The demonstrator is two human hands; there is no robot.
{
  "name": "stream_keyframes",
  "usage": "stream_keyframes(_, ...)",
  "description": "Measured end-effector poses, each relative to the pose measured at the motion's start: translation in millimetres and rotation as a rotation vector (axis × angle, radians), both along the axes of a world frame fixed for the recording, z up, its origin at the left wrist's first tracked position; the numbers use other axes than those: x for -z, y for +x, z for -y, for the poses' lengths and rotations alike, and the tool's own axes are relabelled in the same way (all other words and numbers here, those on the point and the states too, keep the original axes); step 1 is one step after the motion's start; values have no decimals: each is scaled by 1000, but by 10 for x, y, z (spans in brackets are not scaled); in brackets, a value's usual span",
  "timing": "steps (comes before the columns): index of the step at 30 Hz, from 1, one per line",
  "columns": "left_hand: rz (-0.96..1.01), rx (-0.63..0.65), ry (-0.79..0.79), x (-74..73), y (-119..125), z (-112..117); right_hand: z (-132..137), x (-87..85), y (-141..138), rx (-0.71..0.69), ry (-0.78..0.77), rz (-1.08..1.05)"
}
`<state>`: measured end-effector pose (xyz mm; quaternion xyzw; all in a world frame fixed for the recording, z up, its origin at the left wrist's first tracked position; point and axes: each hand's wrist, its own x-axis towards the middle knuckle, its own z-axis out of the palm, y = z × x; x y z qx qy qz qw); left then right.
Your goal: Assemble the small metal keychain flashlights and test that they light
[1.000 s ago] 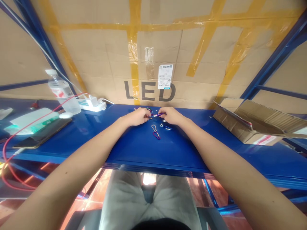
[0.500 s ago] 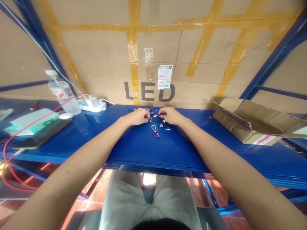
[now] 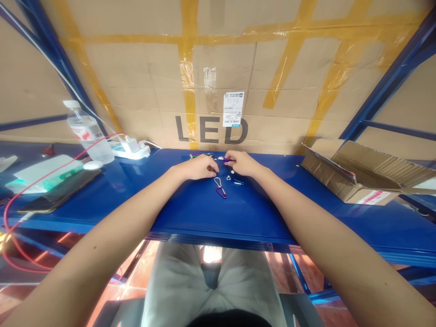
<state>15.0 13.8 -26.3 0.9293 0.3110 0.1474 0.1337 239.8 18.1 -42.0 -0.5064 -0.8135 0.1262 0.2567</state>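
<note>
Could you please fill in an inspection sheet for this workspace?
Surface: blue table, glossy.
Work items: purple cylindrical piece with a silvery end; silvery carabiner and magenta carabiner lying end to end; blue clip-like piece beside them.
Clutter: plastic bottle, round white object and smartphone at left; open cardboard box at right.
Hands: right hand holds the purple piece; left hand has curled fingers, contents unclear.
Cables: red cable plugged into the smartphone; white power strip near the bottle.
Surroundings: large taped carton marked LED behind the table; blue metal frame at both sides.
</note>
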Motion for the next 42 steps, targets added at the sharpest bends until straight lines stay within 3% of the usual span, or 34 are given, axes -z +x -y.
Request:
stream_keyframes(3,-8,8,-2,-1,24,6,2,7,-14,18,-7,-40)
stream_keyframes(6,-10,-63,-30,8,10,3,-11,32,-28,-41,-32,-134)
stream_keyframes(9,136,-129,-29,18,-10,4,-31,67,-33,-107,-38,-139)
stream_keyframes(14,334,-187,160,15,60,72,-17,82,-49,-146,-10,-87)
stream_keyframes(23,352,-66,372,40,131,103,-12,78,-76,-211,-56,-192)
stream_keyframes(42,291,14,419,57,95,73,-35,85,-48,-227,-25,-192)
